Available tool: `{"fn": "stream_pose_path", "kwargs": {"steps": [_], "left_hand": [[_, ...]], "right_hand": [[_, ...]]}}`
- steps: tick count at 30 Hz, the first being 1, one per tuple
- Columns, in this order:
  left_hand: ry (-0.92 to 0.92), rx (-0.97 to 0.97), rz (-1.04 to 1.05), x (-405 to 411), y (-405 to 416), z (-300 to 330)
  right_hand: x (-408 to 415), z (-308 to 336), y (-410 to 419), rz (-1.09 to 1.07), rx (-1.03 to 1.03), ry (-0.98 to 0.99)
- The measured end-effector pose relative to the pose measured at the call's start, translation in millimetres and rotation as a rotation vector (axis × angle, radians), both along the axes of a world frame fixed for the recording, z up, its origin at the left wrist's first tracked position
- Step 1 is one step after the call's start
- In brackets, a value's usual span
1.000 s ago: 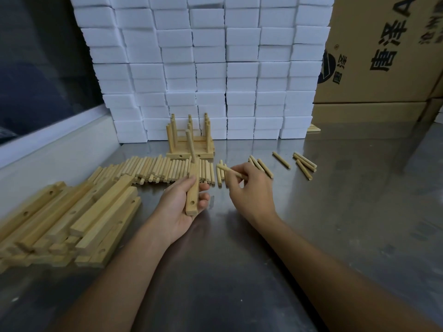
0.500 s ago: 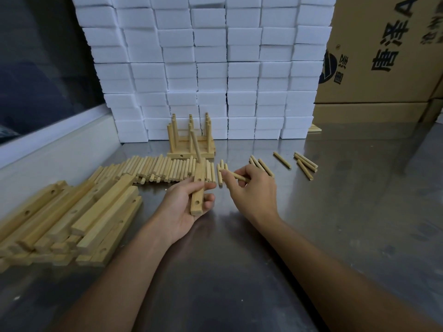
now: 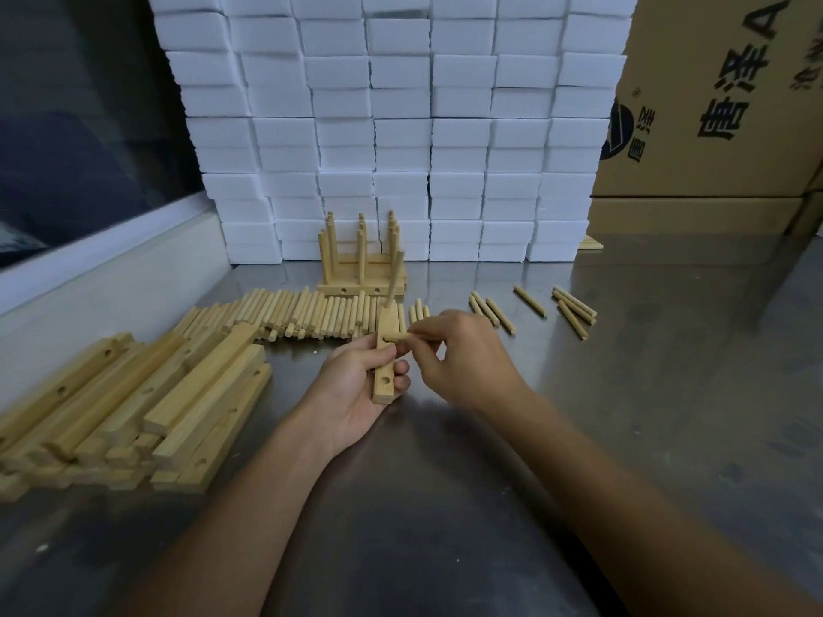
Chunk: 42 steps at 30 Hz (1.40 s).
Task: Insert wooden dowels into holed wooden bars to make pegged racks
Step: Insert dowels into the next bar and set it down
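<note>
Left hand (image 3: 356, 385) wraps bar (image 3: 385, 354), right hand (image 3: 450, 349) pinches dowel (image 3: 397, 337) at middle hole. I reckon light, stiff wood; I'd grip dowel near tip, bar mid-length.

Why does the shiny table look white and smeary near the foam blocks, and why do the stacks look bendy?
Head view: the steel table mirrors the white foam blocks, giving pale glare along its far edge; the wide-angle lens bows the stacks and the brown cardboard box; the upright wooden dowel looks slightly motion-blurred.
</note>
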State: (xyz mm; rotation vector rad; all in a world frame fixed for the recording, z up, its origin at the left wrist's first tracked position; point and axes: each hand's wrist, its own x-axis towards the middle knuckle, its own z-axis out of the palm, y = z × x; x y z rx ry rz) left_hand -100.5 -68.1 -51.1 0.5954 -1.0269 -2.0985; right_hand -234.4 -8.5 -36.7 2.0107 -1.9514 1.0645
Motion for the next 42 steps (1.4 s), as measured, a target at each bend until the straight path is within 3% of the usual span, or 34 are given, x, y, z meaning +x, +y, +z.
{"fn": "stream_pose_path", "kwargs": {"steps": [5, 10, 14, 17, 24, 28, 32, 34, 42], "left_hand": [[0.011, 0.024, 0.025, -1.4, 0.0, -0.5], [0.000, 0.057, 0.043, -3.7, -1.6, 0.2], [0.006, 0.094, 0.037, -3.8, -2.5, -0.4], [0.014, 0.108, 0.034, -3.6, -3.5, -1.1], [0.014, 0.106, 0.021, -3.5, -3.7, -0.8], [-0.006, 0.084, -0.008, -2.8, -3.5, -0.6], [0.025, 0.127, -0.016, -0.8, -3.7, 0.9], [0.013, 0.114, -0.022, -0.6, -2.9, 2.0], [-0.041, 0.039, -0.002, -1.1, -0.7, 2.0]], "right_hand": [[2.9, 30.7, -6.7, -0.021, 0.176, 0.292], [5.8, 67.9, -20.1, 0.151, 0.223, 0.833], [7.1, 82.9, -26.3, 0.277, 0.241, 1.159], [12.9, 90.0, -30.2, 0.292, 0.252, 1.265], [23.4, 97.1, -29.5, 0.199, 0.355, 1.331], [29.9, 95.3, -31.8, 0.065, 0.473, 1.173], [33.4, 97.2, -29.6, 0.184, 0.300, 1.460], [28.3, 96.8, -28.4, 0.178, 0.301, 1.514], [40.7, 83.7, -42.3, -0.066, 0.467, 1.004]]}}
